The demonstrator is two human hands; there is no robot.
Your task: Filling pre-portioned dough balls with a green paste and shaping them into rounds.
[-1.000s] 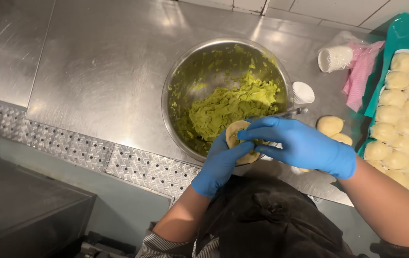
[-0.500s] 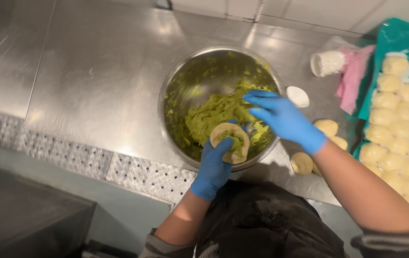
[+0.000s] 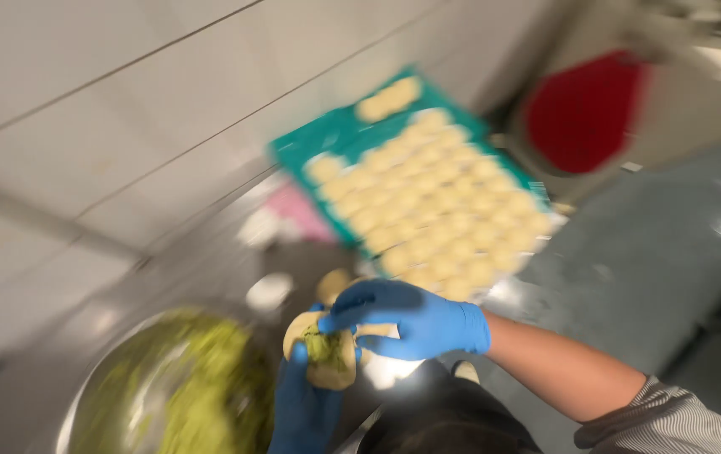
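Hands, left (image 3: 303,408) and right (image 3: 415,319), blue-gloved, clamp together on a soft round dough disc (image 3: 323,353) with green filling.

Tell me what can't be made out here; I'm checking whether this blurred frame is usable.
- Head view, metal bowl: cut off by the bottom edge, its green filling smeared by motion blur.
- Left hand: its palm is hidden under the dough round.
- Dough pieces on the teal tray: too blurred to count.
- Right hand: any tool it holds is unclear.

Blue gloves (image 3: 411,324); teal tray (image 3: 327,139); green filling (image 3: 324,346).
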